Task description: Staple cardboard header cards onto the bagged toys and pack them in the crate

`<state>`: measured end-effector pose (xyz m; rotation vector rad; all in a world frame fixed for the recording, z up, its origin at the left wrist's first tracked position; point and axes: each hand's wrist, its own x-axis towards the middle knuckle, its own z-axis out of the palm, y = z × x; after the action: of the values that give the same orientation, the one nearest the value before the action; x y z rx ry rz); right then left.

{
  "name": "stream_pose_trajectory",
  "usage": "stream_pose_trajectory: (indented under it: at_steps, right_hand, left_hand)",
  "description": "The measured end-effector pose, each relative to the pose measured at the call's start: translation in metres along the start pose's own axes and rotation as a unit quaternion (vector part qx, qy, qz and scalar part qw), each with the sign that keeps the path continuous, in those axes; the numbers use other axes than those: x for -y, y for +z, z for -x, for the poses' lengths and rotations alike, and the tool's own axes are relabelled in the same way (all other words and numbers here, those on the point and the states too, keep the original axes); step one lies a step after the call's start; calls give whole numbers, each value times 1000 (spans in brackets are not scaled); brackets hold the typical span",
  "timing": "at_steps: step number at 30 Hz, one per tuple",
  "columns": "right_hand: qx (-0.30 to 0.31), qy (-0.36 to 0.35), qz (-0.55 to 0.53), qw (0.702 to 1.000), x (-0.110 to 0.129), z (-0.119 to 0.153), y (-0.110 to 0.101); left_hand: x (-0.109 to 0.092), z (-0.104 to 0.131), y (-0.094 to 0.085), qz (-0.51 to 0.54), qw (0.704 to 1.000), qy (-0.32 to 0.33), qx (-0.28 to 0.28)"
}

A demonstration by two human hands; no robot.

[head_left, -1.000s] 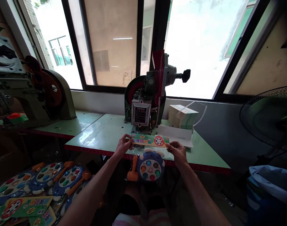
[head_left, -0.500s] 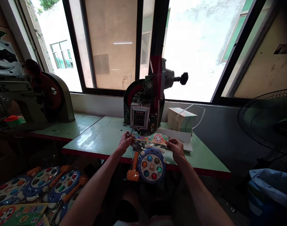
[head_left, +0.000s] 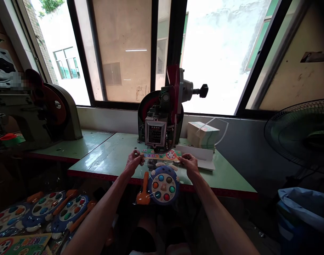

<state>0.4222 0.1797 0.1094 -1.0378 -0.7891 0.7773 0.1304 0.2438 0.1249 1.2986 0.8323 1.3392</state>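
Between my two hands a printed header card (head_left: 159, 155) is held level under the head of a dark red and grey stapling-type machine (head_left: 162, 117). My left hand (head_left: 135, 160) pinches the card's left end, and my right hand (head_left: 188, 163) pinches its right end. A clear bag hangs from the card over the table's front edge. Inside the bag are a round blue toy (head_left: 164, 185) with coloured buttons and an orange toy hammer (head_left: 143, 191). The machine's head hides the card's upper edge.
More bagged toys (head_left: 49, 209) lie at the lower left. A stack of cards (head_left: 203, 135) stands behind a white open box (head_left: 201, 157) on the green table (head_left: 225, 177). Another machine (head_left: 52, 106) is at left; a fan (head_left: 305, 134) and a lined bin (head_left: 302, 209) are at right.
Both hands and the card with its bag have shifted left along the machine's head. The whole view has also moved slightly.
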Motion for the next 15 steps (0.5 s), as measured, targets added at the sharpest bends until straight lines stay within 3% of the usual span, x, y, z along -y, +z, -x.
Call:
stream_pose_trajectory:
  at_steps: [6,15]
  right_hand:
    - [28,14,-6,999,-9,-2,32]
    - [24,36,9,999,-9,-6,36]
  left_hand:
    - [-10,3,-33,-7,1000,-7,-24]
    - [-8,3,-33,7,999,-19,-49]
